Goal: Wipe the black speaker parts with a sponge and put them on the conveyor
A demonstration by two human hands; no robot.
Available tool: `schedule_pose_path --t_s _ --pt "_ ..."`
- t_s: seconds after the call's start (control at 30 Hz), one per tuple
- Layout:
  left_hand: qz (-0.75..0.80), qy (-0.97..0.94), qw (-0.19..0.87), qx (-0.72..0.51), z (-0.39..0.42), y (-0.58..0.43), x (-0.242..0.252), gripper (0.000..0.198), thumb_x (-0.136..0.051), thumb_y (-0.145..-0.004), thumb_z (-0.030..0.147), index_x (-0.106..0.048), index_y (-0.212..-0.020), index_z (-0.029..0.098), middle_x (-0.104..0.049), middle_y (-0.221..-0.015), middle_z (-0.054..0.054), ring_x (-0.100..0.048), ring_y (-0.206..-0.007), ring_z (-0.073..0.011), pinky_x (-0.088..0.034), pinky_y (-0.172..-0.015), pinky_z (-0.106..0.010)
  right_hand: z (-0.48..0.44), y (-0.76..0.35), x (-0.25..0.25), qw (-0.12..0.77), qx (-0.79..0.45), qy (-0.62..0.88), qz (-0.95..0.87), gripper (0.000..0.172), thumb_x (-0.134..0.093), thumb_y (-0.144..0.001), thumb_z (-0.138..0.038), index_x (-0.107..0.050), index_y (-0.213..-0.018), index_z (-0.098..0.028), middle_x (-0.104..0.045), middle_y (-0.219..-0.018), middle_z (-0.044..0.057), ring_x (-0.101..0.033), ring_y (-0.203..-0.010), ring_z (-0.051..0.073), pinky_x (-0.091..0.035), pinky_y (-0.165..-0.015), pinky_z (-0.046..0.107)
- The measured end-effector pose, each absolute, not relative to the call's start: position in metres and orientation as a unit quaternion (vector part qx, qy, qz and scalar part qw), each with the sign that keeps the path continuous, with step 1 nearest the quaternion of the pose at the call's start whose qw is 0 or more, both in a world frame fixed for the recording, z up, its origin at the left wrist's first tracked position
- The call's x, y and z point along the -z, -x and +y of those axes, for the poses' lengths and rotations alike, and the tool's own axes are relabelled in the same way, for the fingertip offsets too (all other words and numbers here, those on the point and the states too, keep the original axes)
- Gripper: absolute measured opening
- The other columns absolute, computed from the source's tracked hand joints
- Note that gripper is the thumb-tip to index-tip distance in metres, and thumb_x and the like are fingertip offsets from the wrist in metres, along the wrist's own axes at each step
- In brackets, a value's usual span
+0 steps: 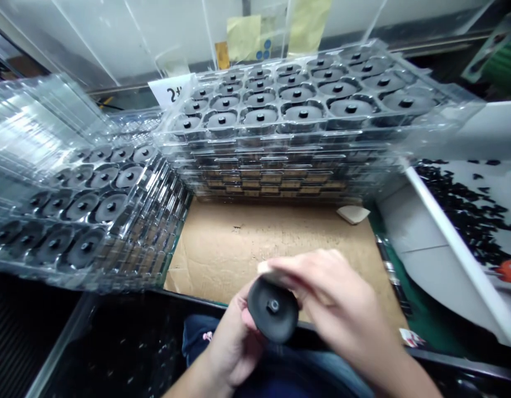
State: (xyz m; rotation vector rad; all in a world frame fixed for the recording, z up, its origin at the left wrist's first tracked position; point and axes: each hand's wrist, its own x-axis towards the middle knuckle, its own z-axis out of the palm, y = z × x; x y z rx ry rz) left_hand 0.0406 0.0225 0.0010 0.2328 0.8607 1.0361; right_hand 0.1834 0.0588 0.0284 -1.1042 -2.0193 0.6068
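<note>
left fingers (247, 319) pinch black disc (265, 320), right fingers (299, 266) pale pad (263, 268) | bare cardboard (255, 237) beyond | tray stacks (259, 145) edge left, far sides

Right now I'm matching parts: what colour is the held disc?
The disc is dark grey, nearly black, clearest in the head view.

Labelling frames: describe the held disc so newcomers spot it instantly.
Find the cardboard before the back trays. At its near edge, the left hand holds a black disc, right hand at its rim. Unlike the tray discs, it's outside any tray.
</note>
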Motion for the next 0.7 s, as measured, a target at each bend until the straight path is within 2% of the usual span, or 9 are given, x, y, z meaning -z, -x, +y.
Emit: schedule_pose_path --t_s 0.07,0.13,0.27,0.33,0.43,0.57,0.63,0.7 --pt "0.383 -0.070 0.784 -0.484 0.022 -0.038 0.001 0.055 -0.083 -0.045 0.044 -0.069 -0.097 0.027 -0.069 -0.103 -0.003 -0.064 -0.086 -0.0202 -0.045 -0.083 -0.030 0.056 -0.201 -0.002 0.318 -0.286 0.539 -0.726 0.019 -0.050 -0.089 -0.028 -0.063 -0.102 -0.027 -0.068 -0.093 0.001 -0.061 -0.081 0.017 -0.045 -0.065 0.027" --pt "0.375 -0.042 0.786 -0.490 0.022 -0.037 0.003 0.058 -0.082 -0.046 0.044 -0.068 -0.099 0.028 -0.067 -0.111 -0.004 -0.065 -0.090 -0.0218 -0.046 -0.084 -0.029 0.048 -0.213 0.030 0.304 -0.330 0.587 -0.674 0.021 -0.051 -0.087 -0.034 -0.065 -0.101 -0.026 -0.069 -0.093 0.003 -0.064 -0.077 0.017 -0.049 -0.059 0.026" --pt "0.372 -0.038 0.787 -0.490 0.025 -0.040 0.004 0.055 -0.082 -0.047 0.041 -0.069 -0.098 0.025 -0.069 -0.107 -0.006 -0.064 -0.094 -0.0224 -0.048 -0.081 -0.028 0.031 -0.216 0.074 0.304 -0.365 0.582 -0.660 0.025 -0.049 -0.086 -0.037 -0.068 -0.090 -0.021 -0.070 -0.081 0.004 -0.066 -0.070 0.017 -0.053 -0.061 0.027" --pt "0.371 -0.044 0.789 -0.487 0.027 -0.043 0.002 0.054 -0.082 -0.048 0.040 -0.069 -0.098 0.024 -0.069 -0.106 -0.005 -0.064 -0.094 -0.0225 -0.048 -0.077 -0.026 0.029 -0.215 0.067 0.314 -0.361 0.596 -0.645 0.025 -0.048 -0.088 -0.035 -0.067 -0.093 -0.020 -0.069 -0.085 0.005 -0.065 -0.068 0.016 -0.053 -0.058 0.026" --pt "0.396 -0.043 0.785 -0.475 0.028 -0.050 0.000 0.048 -0.081 -0.053 0.034 -0.068 -0.099 0.025 -0.068 -0.106 -0.004 -0.064 -0.093 -0.0229 -0.048 -0.074 -0.026 0.033 -0.212 0.027 0.367 -0.326 0.619 -0.613 0.022 -0.047 -0.089 -0.030 -0.062 -0.103 -0.021 -0.066 -0.099 0.007 -0.064 -0.079 0.016 -0.052 -0.057 0.024" --pt "0.436 -0.034 0.770 -0.465 0.024 -0.055 0.003 0.046 -0.079 -0.057 0.027 -0.066 -0.101 0.025 -0.070 -0.097 -0.003 -0.061 -0.094 -0.0188 -0.045 -0.083 -0.027 0.035 -0.194 -0.027 0.451 -0.282 0.500 -0.684 0.026 -0.046 -0.087 -0.014 -0.057 -0.110 -0.019 -0.064 -0.098 0.007 -0.062 -0.087 0.015 -0.052 -0.070 0.024" --pt "0.442 -0.039 0.764 -0.468 0.022 -0.054 0.007 0.053 -0.081 -0.054 0.027 -0.065 -0.104 0.025 -0.069 -0.100 -0.003 -0.060 -0.093 -0.0184 -0.044 -0.084 -0.027 0.036 -0.184 -0.039 0.398 -0.330 0.436 -0.737 0.027 -0.043 -0.086 -0.009 -0.060 -0.105 -0.017 -0.065 -0.091 0.005 -0.063 -0.081 0.013 -0.052 -0.071 0.023" --pt "0.460 -0.042 0.744 -0.483 0.022 -0.053 0.007 0.055 -0.081 -0.052 0.023 -0.064 -0.104 0.028 -0.068 -0.103 -0.001 -0.061 -0.089 -0.0171 -0.045 -0.080 -0.026 0.040 -0.175 -0.040 0.322 -0.389 0.422 -0.752 0.026 -0.042 -0.086 -0.008 -0.063 -0.096 -0.019 -0.064 -0.083 0.002 -0.062 -0.073 0.011 -0.051 -0.065 0.020"
